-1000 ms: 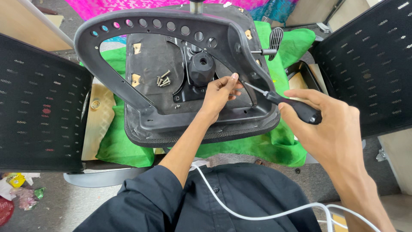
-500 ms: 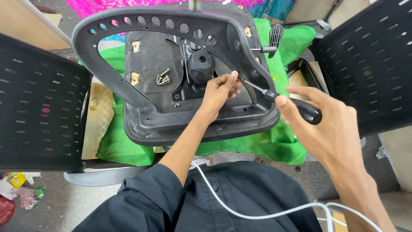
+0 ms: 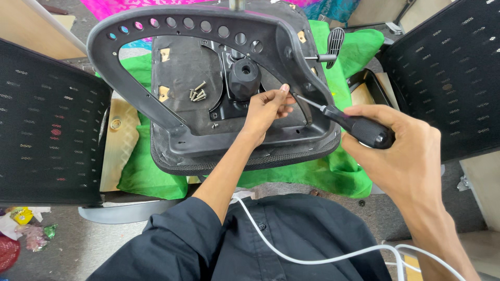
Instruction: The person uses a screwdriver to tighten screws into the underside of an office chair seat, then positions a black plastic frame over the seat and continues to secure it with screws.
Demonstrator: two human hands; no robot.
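Black mesh chair backs point(image 3: 49, 125) stand left and right (the right one point(image 3: 448, 78) farther off); grey floor point(image 3: 62, 250) near, with crumpled wrappers point(image 3: 23, 226) at left.

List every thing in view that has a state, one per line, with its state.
Chair seat: upside down on the green cloth.
Screwdriver: gripped in the right hand, tip at the seat underside.
Left hand: fingertips pinched at the screwdriver tip.
Loose screws: lying in a heap on the seat underside.
Mesh chair backs: detached, one on each side.
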